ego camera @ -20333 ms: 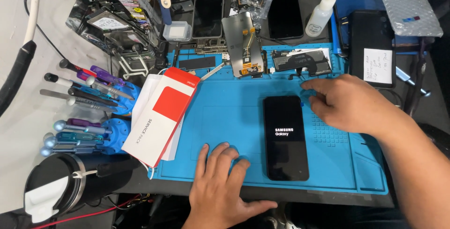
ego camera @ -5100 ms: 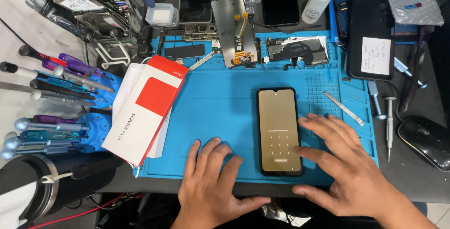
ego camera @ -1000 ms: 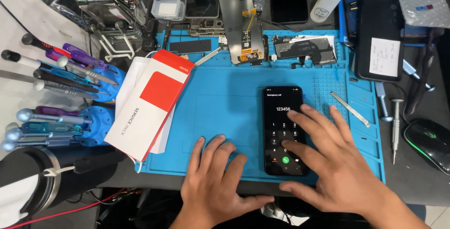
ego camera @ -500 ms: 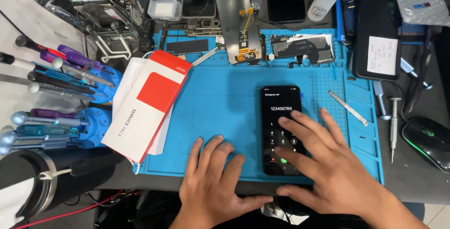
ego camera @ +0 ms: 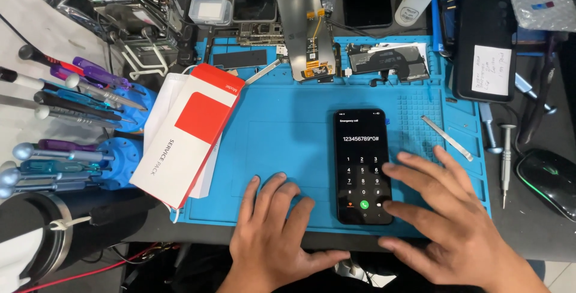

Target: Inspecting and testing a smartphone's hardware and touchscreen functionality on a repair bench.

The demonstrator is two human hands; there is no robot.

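phone (ego camera: 362, 166): black smartphone, face up, lying flat on the blue mat (ego camera: 288, 143), right of centre, long edge pointing away from the person
screen: lit, dark dialer keypad with a row of typed digits on top and a green call button at the bottom; glass looks intact, no cracks visible
right hand (ego camera: 456, 221): fingers spread and open, gripping nothing; fingertips hover at or touch the right edge of the keypad, contact not clear
left hand (ego camera: 273, 239): palm down on the mat's near edge, just left of the phone, fingers splayed open, holding nothing
step: looks like a touchscreen/keypad check, keys being tapped one by one
next move: judging by the layout, a light single-finger tap on a key; the phone is loose on the mat, so press straight down
near phone: flat metal pry tool (ego camera: 447, 138) on the mat to the right; red-and-white service pack (ego camera: 189, 131) at the mat's left edge
far edge: loose display panel (ego camera: 306, 32) with flex cable, bare phone frame (ego camera: 387, 62)
worktop: screwdriver rack (ego camera: 66, 119) far left, black mouse (ego camera: 549, 179) far right
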